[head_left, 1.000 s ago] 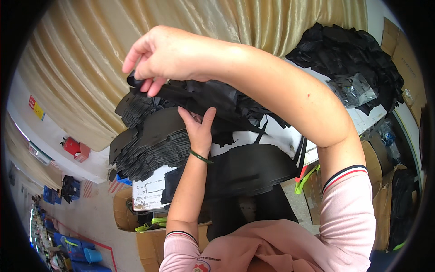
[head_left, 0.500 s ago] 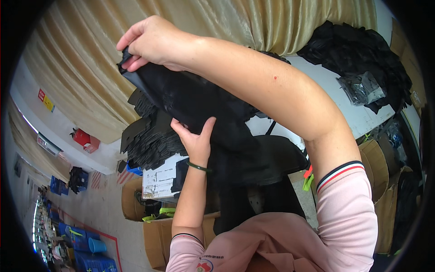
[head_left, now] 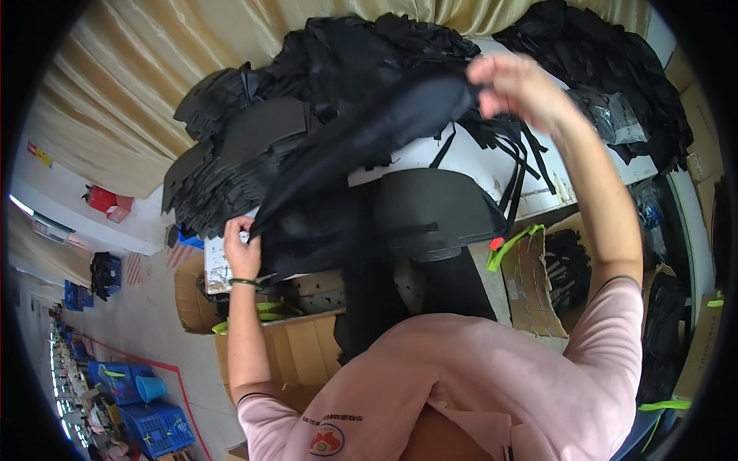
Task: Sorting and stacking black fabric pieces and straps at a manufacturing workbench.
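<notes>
A long piece of black fabric (head_left: pixel 369 127) stretches slantwise between my hands, above the table. My left hand (head_left: pixel 243 247), with a dark bangle at its wrist, pinches the fabric's lower left end. At the raised far right end, my right hand (head_left: pixel 516 86) grips the fabric; motion smears its fingers. Dark fabric (head_left: pixel 315 238) also hangs below, in front of the table edge. Just right of it lie stacked dark, curved flat panels (head_left: pixel 438 201), near my lap. More such panels (head_left: pixel 223 161) are piled at the left of the table.
Heaps of black fabric pieces (head_left: pixel 361 58) with straps fill the back of the white table (head_left: pixel 530 192); another heap (head_left: pixel 607 69) and a clear plastic bag (head_left: pixel 615 119) are at right. Cardboard boxes (head_left: pixel 288 349) stand below. Blue crates (head_left: pixel 157 426) sit on the floor at left.
My right hand has swept from the upper left to the right, drawing the fabric out. My left hand has moved left and down and now pinches its end. The piled panels have come into fuller view.
</notes>
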Tool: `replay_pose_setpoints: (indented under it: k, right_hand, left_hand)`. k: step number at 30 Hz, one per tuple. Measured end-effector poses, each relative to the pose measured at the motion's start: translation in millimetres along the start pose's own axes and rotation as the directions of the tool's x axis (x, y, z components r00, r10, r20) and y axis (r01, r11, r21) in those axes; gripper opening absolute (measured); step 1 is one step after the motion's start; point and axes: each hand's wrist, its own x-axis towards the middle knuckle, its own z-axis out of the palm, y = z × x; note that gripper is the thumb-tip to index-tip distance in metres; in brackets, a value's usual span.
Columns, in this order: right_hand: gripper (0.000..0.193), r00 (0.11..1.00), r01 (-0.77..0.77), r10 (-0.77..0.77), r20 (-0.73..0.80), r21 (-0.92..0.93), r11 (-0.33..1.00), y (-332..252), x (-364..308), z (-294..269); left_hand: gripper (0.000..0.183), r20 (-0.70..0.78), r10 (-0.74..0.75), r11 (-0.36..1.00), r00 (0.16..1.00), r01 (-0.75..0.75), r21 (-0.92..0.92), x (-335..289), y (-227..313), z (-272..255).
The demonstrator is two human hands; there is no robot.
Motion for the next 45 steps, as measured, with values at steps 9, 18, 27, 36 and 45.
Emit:
replay_pose_setpoints:
  k: [9, 18, 27, 36, 45]
  right_hand:
    - [0.026, 0.833, -0.553, 0.552, -0.042, -0.032, 0.832, 211.5, -112.9, -23.6]
    - [0.052, 0.972, 0.233, -0.104, 0.212, -0.790, 0.567, 159.2, -108.3, 47.5]
    - [0.097, 0.752, 0.487, 0.252, 0.610, -0.771, 0.411, 190.7, -116.3, 81.3]
    - [0.082, 0.637, 0.367, 0.476, 0.607, -0.781, 0.505, 171.8, -82.9, 79.1]
    - [0.078, 0.599, 0.388, 0.510, 0.617, -0.781, 0.489, 162.5, -78.4, 81.7]
  left_hand:
    - [0.037, 0.458, -0.116, 0.964, 0.881, -0.010, 0.264, -59.5, -31.1, 5.3]
    - [0.038, 0.557, -0.125, 0.949, 0.821, -0.065, 0.308, -62.7, -23.6, 14.4]
    - [0.031, 0.648, -0.089, 0.965, 0.757, -0.097, 0.245, -44.5, -67.9, -25.3]
    - [0.017, 0.780, -0.506, 0.712, 0.368, 0.689, 0.137, 29.0, -39.5, -73.4]
    - [0.021, 0.695, -0.620, 0.731, 0.363, 0.589, 0.344, 56.4, -15.6, -84.8]
